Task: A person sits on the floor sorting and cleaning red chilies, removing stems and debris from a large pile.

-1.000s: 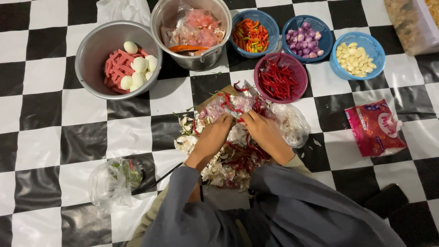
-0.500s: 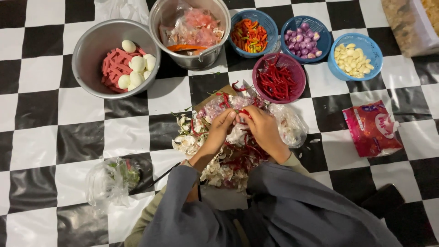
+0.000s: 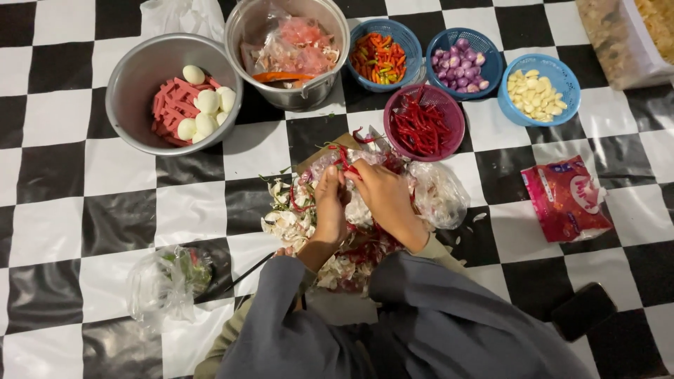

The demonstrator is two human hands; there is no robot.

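Bowls and baskets close off the far side of the checkered floor (image 3: 63, 168): a steel bowl of sausages and eggs (image 3: 133, 77), a steel pot (image 3: 326, 42), and a purple basket of red chillies (image 3: 453, 116) just beyond the hands, while bare tiles lie open to the left. A red packet (image 3: 565, 200) lies well apart to the right. The left hand (image 3: 330, 207) and right hand (image 3: 382, 196) meet fingertip to fingertip over the heap of peelings (image 3: 295, 221), fingers curled and pinching a red chilli (image 3: 344, 160) between them.
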